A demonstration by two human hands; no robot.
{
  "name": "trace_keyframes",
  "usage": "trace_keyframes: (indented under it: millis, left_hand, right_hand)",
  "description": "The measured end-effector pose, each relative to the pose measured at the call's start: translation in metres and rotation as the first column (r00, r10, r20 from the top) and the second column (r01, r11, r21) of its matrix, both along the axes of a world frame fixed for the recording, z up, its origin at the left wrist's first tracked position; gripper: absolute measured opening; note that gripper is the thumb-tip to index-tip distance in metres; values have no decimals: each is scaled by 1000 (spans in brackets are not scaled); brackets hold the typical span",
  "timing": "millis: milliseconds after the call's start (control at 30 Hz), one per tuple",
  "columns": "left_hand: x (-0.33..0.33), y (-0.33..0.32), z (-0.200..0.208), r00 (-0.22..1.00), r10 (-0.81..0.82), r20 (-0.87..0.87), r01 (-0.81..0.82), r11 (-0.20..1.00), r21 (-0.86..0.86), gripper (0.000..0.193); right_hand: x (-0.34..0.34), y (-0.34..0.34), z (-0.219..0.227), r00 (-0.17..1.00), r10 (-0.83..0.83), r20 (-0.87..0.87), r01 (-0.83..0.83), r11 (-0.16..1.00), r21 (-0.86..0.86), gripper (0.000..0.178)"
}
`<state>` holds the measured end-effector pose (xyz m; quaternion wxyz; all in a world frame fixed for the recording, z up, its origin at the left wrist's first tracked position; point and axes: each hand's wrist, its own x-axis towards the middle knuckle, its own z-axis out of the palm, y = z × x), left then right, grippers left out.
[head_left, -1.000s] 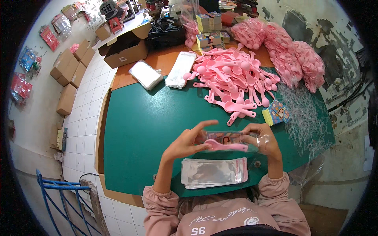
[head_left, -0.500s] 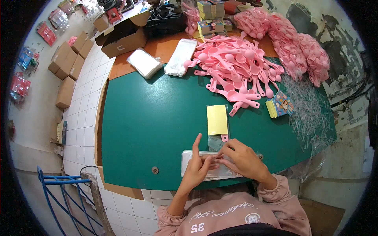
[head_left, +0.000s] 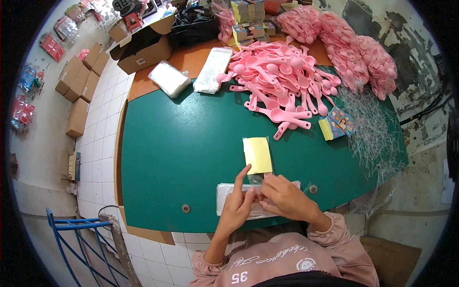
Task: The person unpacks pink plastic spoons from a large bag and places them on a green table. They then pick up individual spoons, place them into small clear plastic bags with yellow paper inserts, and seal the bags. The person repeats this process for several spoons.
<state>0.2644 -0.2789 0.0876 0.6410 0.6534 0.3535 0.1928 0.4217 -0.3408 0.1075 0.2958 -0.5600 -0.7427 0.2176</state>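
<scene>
A clear plastic bag holds a yellow card (head_left: 257, 155), with the end of a pink spoon (head_left: 267, 175) peeking out below it. The near end of this bag is pinched in my right hand (head_left: 286, 197), fingers closed together. My left hand (head_left: 236, 205) meets the right one there, its thumb and lower fingers at the bag's end, partly hidden, while its index finger points up to the card's lower left corner. Beneath both hands lies a stack of flat clear plastic bags (head_left: 224, 198) at the table's near edge.
On the green table (head_left: 167, 153) a big heap of pink measuring spoons (head_left: 282, 76) sits at the far side. A stack of printed cards (head_left: 337, 125) and a pile of clear plastic strips (head_left: 375, 134) are at right. Two packs of bags (head_left: 169, 79) lie far left, near an open carton (head_left: 146, 52).
The bag with the yellow card has come nearer to me and tilted slightly. My right hand has closed on its near end, and my left index finger has reached the card's corner.
</scene>
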Motion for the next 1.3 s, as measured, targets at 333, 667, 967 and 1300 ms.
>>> trace_keyframes:
  millis: [333,667,967,1300]
  left_hand:
    - [19,-6,8,997,-11,80,20,993,-113,33]
    - [0,3,3,987,-38,157,78,964,-255,24]
    - [-6,-1,3,984,38,177,37,915,-403,21]
    - [-28,-14,4,992,-31,123,47,989,-137,28]
  right_hand:
    - [37,-17,17,950,230,-212,-253,964,-85,14]
    - [219,-80,50,790,-456,-410,439,887,-142,9]
    - [60,-36,25,958,-286,19,286,958,-2,46]
    - [25,-29,-4,900,-221,-374,187,974,-126,19]
